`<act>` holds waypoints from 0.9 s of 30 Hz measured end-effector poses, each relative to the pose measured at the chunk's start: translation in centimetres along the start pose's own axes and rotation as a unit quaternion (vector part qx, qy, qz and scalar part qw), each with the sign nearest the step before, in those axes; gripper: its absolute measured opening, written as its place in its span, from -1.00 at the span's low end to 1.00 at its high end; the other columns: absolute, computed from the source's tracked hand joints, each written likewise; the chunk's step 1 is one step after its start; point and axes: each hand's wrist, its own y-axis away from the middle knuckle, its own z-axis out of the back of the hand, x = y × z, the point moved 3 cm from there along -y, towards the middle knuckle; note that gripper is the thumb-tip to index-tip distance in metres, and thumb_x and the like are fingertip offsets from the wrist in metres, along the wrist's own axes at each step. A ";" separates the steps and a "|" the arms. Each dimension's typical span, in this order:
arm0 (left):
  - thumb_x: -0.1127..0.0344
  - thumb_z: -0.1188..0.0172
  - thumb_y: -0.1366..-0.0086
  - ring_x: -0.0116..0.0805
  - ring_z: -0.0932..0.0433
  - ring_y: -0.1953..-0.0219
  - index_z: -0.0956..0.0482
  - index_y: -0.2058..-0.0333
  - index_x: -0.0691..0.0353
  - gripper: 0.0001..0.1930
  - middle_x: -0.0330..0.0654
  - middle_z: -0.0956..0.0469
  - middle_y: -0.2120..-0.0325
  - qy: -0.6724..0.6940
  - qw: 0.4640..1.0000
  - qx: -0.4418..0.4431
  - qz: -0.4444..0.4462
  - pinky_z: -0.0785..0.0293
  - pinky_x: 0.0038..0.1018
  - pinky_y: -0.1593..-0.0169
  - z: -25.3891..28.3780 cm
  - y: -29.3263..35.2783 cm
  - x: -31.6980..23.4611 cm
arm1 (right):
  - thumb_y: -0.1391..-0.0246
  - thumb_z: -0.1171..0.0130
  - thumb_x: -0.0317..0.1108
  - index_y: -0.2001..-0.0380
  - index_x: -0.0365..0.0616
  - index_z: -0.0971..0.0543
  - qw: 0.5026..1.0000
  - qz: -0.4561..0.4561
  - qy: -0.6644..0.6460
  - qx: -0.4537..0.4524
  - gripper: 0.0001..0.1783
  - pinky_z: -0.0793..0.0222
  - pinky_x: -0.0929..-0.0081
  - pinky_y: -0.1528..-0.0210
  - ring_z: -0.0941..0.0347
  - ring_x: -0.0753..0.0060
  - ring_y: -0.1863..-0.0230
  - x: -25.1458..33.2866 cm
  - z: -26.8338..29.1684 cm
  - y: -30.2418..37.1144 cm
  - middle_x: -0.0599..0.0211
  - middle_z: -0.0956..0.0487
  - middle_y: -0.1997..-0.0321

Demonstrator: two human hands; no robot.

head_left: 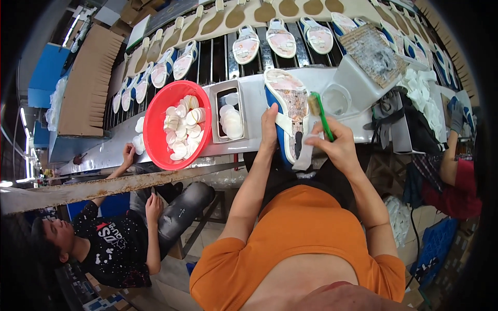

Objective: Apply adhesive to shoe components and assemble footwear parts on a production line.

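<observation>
A white-and-blue sandal upper on a last (280, 116), its worn, patchy sole side facing up, is held over the table edge in front of me. My left hand (269, 127) is closed around its left side near the middle. My right hand (340, 147) is closed on a green-handled brush (323, 118), whose brown bristles point up beside the sandal. The thumb and fingertips of that hand also pinch a white strap (305, 155) at the heel end. A translucent cup (336, 99) stands just right of the sandal.
A red basin (147, 124) and a grey box (213, 116) hold white discs. Similar sandals (281, 39) line a roller conveyor, with brown insoles (262, 11) behind. A stained pad (373, 52) rests right. Seated co-worker (111, 243) at left; another co-worker's gloved hand (456, 116) at far right.
</observation>
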 end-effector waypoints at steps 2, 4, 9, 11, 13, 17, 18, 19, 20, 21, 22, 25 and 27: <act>-0.08 0.02 -0.36 -0.33 -0.59 0.20 -0.45 -0.01 0.46 -0.39 -0.03 -0.58 0.16 0.086 0.996 0.029 0.010 -0.51 -0.42 0.10 -0.7 0.8 -0.2 | 0.16 -0.43 -0.42 0.47 -0.20 -0.59 0.997 0.066 0.033 -0.030 -0.80 -0.11 0.63 0.49 -0.23 0.65 0.49 0.7 -0.3 -0.9 0.48 -0.38 0.45; -0.09 0.03 -0.35 -0.32 -0.59 0.19 -0.43 -0.03 0.47 -0.38 -0.02 -0.58 0.15 0.070 0.997 0.036 -0.004 -0.51 -0.41 0.10 -1.1 1.4 -0.6 | 0.16 -0.43 -0.42 0.46 -0.21 -0.59 0.997 0.065 0.039 -0.031 -0.80 -0.13 0.62 0.48 -0.24 0.64 0.49 1.4 -0.3 -1.3 0.48 -0.39 0.44; -0.09 0.02 -0.31 -0.26 -0.53 0.05 -0.34 -0.11 0.46 -0.34 0.03 -0.49 0.03 0.047 0.997 0.049 -0.027 -0.46 -0.38 0.01 -1.3 2.3 -1.0 | 0.18 -0.45 -0.43 0.44 -0.21 -0.58 0.985 0.141 0.087 -0.039 -0.77 -0.12 0.66 0.48 -0.25 0.69 0.43 1.7 -0.7 -2.5 0.50 -0.40 0.36; -0.08 0.01 -0.30 -0.26 -0.53 0.03 -0.33 -0.12 0.46 -0.33 0.03 -0.49 0.02 0.039 0.997 0.052 -0.028 -0.45 -0.38 0.00 -1.2 2.7 -1.2 | 0.19 -0.47 -0.40 0.37 -0.20 -0.58 0.981 0.143 0.124 -0.046 -0.71 -0.13 0.65 0.47 -0.26 0.66 0.42 1.9 -0.8 -2.5 0.49 -0.41 0.34; -0.08 0.00 -0.29 -0.25 -0.52 0.02 -0.32 -0.13 0.46 -0.33 0.03 -0.48 0.01 0.032 0.997 0.059 -0.028 -0.45 -0.38 -0.02 -1.4 3.0 -1.5 | 0.21 -0.48 -0.37 0.30 -0.19 -0.57 0.974 0.144 0.162 -0.056 -0.64 -0.14 0.65 0.46 -0.26 0.64 0.41 1.9 -0.7 -2.8 0.47 -0.42 0.31; -0.06 0.00 -0.29 -0.25 -0.53 0.04 -0.31 -0.13 0.47 -0.33 0.03 -0.49 0.02 0.017 0.996 0.077 -0.039 -0.44 -0.39 -0.04 -2.3 3.3 -2.5 | 0.25 -0.52 -0.32 0.07 -0.15 -0.48 0.957 0.180 0.191 -0.126 -0.38 -0.18 0.63 0.42 -0.27 0.61 0.40 2.9 -0.1 -4.0 0.42 -0.44 0.22; -0.05 0.00 -0.29 -0.25 -0.53 0.04 -0.32 -0.13 0.47 -0.34 0.03 -0.49 0.02 0.010 0.996 0.076 -0.040 -0.44 -0.39 -0.05 -2.2 3.3 -2.7 | 0.23 -0.50 -0.29 0.07 -0.15 -0.49 0.959 0.148 0.200 -0.134 -0.40 -0.27 0.52 0.35 -0.37 0.42 0.32 3.4 0.4 -4.2 0.31 -0.46 0.21; -0.05 0.00 -0.29 -0.25 -0.53 0.04 -0.32 -0.13 0.47 -0.34 0.03 -0.49 0.02 0.009 0.996 0.074 -0.041 -0.44 -0.39 -0.05 -2.1 3.2 -2.9 | 0.20 -0.48 -0.26 0.08 -0.15 -0.50 0.961 0.118 0.208 -0.139 -0.42 -0.36 0.42 0.28 -0.47 0.23 0.23 3.9 0.8 -4.3 0.20 -0.49 0.20; -0.12 0.00 -0.26 -0.21 -0.56 0.06 -0.29 -0.14 0.46 -0.27 0.06 -0.49 0.03 -0.006 0.997 0.061 -0.044 -0.49 -0.36 -0.02 -2.0 3.0 -2.9 | 0.12 -0.42 -0.34 0.12 -0.17 -0.55 0.954 0.172 0.184 -0.164 -0.55 -0.35 0.44 0.29 -0.47 0.26 0.27 4.6 1.3 -4.3 0.21 -0.49 0.27; -0.20 -0.01 -0.23 -0.17 -0.58 0.07 -0.27 -0.16 0.46 -0.20 0.08 -0.50 0.03 -0.021 0.998 0.048 -0.046 -0.54 -0.32 0.01 -1.8 2.8 -3.0 | 0.12 -0.42 -0.34 0.12 -0.17 -0.55 0.954 0.174 0.182 -0.163 -0.55 -0.35 0.44 0.29 -0.47 0.26 0.27 4.7 2.0 -4.1 0.21 -0.49 0.27; -0.20 -0.01 -0.23 -0.17 -0.58 0.07 -0.27 -0.16 0.46 -0.20 0.08 -0.50 0.03 -0.021 0.998 0.048 -0.047 -0.54 -0.32 0.01 -1.6 2.6 -2.9 | 0.09 -0.38 -0.38 0.16 -0.18 -0.58 0.953 0.203 0.190 -0.122 -0.63 -0.35 0.44 0.31 -0.46 0.27 0.31 4.7 2.7 -3.5 0.22 -0.49 0.31; -0.19 0.01 -0.26 -0.17 -0.58 0.07 -0.27 -0.16 0.46 -0.22 0.07 -0.50 0.02 0.000 0.998 0.037 -0.041 -0.54 -0.31 0.01 -0.5 1.9 -2.9 | 0.08 -0.33 -0.47 0.29 -0.19 -0.62 0.936 0.215 0.272 0.056 -0.78 -0.35 0.40 0.38 -0.48 0.22 0.39 4.1 2.8 -0.8 0.24 -0.50 0.40; -0.17 0.04 -0.29 -0.17 -0.58 0.07 -0.29 -0.15 0.45 -0.26 0.06 -0.51 0.03 0.007 0.998 0.006 -0.068 -0.54 -0.30 0.01 -0.1 1.4 -3.3 | 0.13 -0.36 -0.49 0.29 -0.18 -0.63 0.931 0.183 0.279 0.149 -0.75 -0.36 0.38 0.40 -0.51 0.21 0.41 2.9 2.1 1.2 0.25 -0.53 0.41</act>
